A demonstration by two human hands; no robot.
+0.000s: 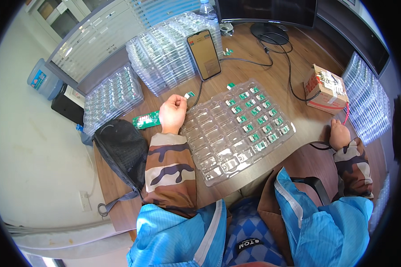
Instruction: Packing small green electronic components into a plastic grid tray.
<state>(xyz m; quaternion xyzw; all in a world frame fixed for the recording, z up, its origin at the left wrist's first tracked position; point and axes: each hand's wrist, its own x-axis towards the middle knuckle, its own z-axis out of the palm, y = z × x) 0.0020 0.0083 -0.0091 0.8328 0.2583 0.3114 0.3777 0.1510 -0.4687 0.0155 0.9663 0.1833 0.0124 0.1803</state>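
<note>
My left hand (173, 113) is closed in a pinch on a small green circuit board (190, 95) with a whitish part on it. This hand is above the desk, at the left far corner of a clear plastic blister tray (209, 153). Several similar small boards (255, 110) fill the tray's right-hand pockets; its left pockets hold none. Beside my left wrist lies a longer green circuit board (146, 120). At the desk's right edge my right hand (340, 134) is curled, close to red wires (346, 113) from a cardboard box (326, 91). What its fingers hold, if anything, is hidden.
A phone (204, 55) leans upright against tall stacks of filled clear trays (165, 49). More trays stand at far left (113, 95) and right (366, 100). A black mesh pouch (120, 151) lies at left. Black cables (291, 75) run from the monitor (267, 11).
</note>
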